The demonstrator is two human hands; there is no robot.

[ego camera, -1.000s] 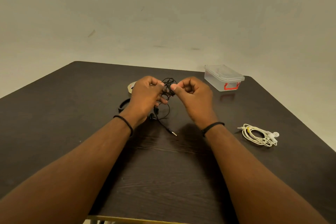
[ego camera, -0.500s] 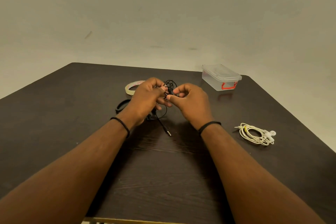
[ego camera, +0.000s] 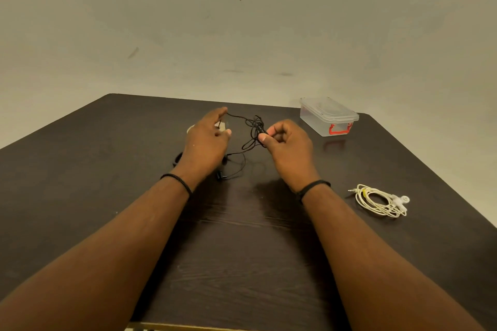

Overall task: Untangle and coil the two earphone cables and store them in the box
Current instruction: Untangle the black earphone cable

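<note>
While our right hand (ego camera: 289, 146) pinches the tangled black earphone cable (ego camera: 254, 130) above the table (ego camera: 80, 169), our left hand (ego camera: 207, 142) seemingly pinches one strand. We read no writing on the lidded box (ego camera: 328, 116); the white earphones (ego camera: 379, 200) lie coiled.

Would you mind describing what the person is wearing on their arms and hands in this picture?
Both forearms are bare, with no sleeves in view. The left hand has a thin black beaded-looking band at its wrist; the right hand has a smooth black band. No rings, gloves or watch show.
</note>
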